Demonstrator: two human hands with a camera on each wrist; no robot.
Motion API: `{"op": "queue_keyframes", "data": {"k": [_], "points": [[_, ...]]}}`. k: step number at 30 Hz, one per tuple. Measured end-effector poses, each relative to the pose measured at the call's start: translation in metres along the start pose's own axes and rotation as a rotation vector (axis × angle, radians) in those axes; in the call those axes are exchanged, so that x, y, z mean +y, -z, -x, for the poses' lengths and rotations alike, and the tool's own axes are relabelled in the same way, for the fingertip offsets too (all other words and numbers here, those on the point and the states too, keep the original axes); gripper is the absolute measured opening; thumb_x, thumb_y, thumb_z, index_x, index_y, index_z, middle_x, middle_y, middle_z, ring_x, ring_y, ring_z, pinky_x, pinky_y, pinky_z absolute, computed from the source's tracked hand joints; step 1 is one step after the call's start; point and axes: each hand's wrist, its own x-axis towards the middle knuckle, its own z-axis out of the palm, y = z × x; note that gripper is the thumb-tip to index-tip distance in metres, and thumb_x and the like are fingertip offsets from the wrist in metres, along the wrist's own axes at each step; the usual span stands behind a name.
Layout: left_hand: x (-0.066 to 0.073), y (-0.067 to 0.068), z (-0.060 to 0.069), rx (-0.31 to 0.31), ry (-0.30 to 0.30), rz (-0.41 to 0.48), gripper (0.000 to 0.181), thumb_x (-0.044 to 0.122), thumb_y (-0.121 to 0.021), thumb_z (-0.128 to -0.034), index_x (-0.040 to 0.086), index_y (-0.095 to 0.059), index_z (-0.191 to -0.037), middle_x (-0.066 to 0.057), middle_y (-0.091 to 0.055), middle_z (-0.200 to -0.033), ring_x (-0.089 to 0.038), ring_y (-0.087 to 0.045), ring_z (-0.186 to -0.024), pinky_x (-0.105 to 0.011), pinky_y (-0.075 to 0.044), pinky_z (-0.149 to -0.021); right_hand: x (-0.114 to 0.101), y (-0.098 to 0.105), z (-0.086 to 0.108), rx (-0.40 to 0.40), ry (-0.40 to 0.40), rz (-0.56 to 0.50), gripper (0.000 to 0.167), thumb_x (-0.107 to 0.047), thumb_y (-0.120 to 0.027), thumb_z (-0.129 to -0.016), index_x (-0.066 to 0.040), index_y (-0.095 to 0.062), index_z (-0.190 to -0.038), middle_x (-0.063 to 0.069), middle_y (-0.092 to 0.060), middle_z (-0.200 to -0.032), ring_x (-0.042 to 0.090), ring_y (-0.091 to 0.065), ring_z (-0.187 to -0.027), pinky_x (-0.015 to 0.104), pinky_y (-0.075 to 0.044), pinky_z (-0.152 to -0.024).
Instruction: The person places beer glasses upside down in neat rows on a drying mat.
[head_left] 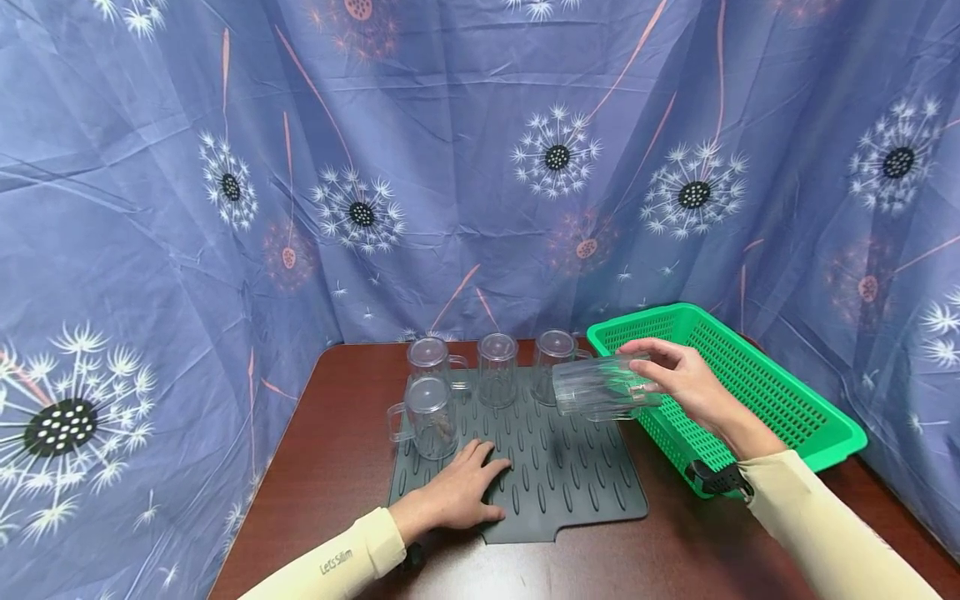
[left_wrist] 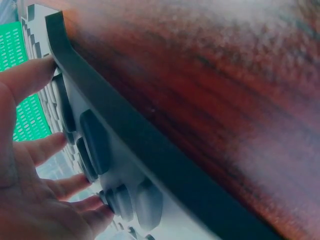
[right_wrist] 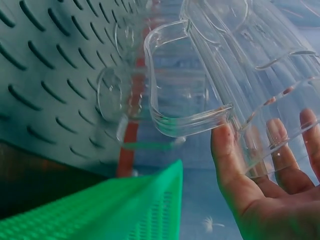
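Note:
My right hand (head_left: 678,383) holds a clear glass mug (head_left: 600,387) by one end, thumb and fingers around it. That mug lies on its side in the air over the right part of the grey ridged drying mat (head_left: 540,500). In the right wrist view its handle (right_wrist: 165,127) stands out towards the mat. Fingers spread, my left hand (head_left: 465,487) rests on the mat's near left part. Several other glass mugs stand on the mat, seemingly bottom up: one (head_left: 431,417) just beyond my left hand, the others, such as the middle mug (head_left: 497,371), along the back.
A green perforated basket (head_left: 813,417) stands to the right of the mat, beneath my right forearm. The brown wooden table (head_left: 315,483) shows around the mat. A blue curtain with dandelion prints (head_left: 450,183) hangs behind the table and at both sides.

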Motion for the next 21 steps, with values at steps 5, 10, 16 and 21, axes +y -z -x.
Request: {"op": "queue_keyframes", "data": {"k": [5, 10, 16, 21], "points": [[-0.001, -0.001, -0.002, -0.003, 0.016, -0.012, 0.07, 0.049, -0.071, -0.0898, 0.023, -0.047, -0.15, -0.014, -0.033, -0.16, -0.038, -0.027, -0.151, -0.054, -0.033, -0.117, 0.006, -0.011, -0.001, 0.014, -0.037, -0.007, 0.039, -0.027, -0.062, -0.102, -0.003, -0.06, -0.132, -0.006, -0.065, -0.12, 0.007, -0.062, -0.11, 0.032, -0.056, -0.086], [0.0, -0.002, -0.004, 0.003, 0.017, -0.01, 0.07, 0.048, -0.072, -0.0895, 0.024, -0.047, -0.15, -0.013, -0.033, -0.16, -0.036, -0.027, -0.151, -0.053, -0.035, -0.116, 0.014, -0.024, -0.001, 0.02, -0.071, -0.041, 0.04, -0.027, -0.063, -0.101, -0.003, -0.06, -0.132, -0.003, -0.064, -0.119, 0.01, -0.061, -0.11, 0.033, -0.055, -0.087], [0.0, 0.001, -0.003, 0.012, 0.029, 0.019, 0.069, 0.046, -0.073, -0.0894, 0.023, -0.048, -0.15, -0.013, -0.033, -0.16, -0.036, -0.027, -0.151, -0.053, -0.037, -0.114, 0.021, -0.039, -0.004, 0.015, -0.098, -0.038, 0.04, -0.03, -0.064, -0.1, -0.005, -0.061, -0.131, 0.005, -0.063, -0.125, 0.012, -0.061, -0.109, 0.036, -0.056, -0.085], [0.0, 0.001, -0.002, 0.024, 0.037, 0.039, 0.068, 0.045, -0.072, -0.0896, 0.022, -0.048, -0.149, -0.013, -0.034, -0.16, -0.036, -0.027, -0.15, -0.053, -0.037, -0.114, 0.028, -0.05, -0.005, 0.012, -0.117, -0.047, 0.041, -0.033, -0.064, -0.1, -0.007, -0.061, -0.131, 0.001, -0.063, -0.127, 0.01, -0.061, -0.11, 0.041, -0.054, -0.087]]}}
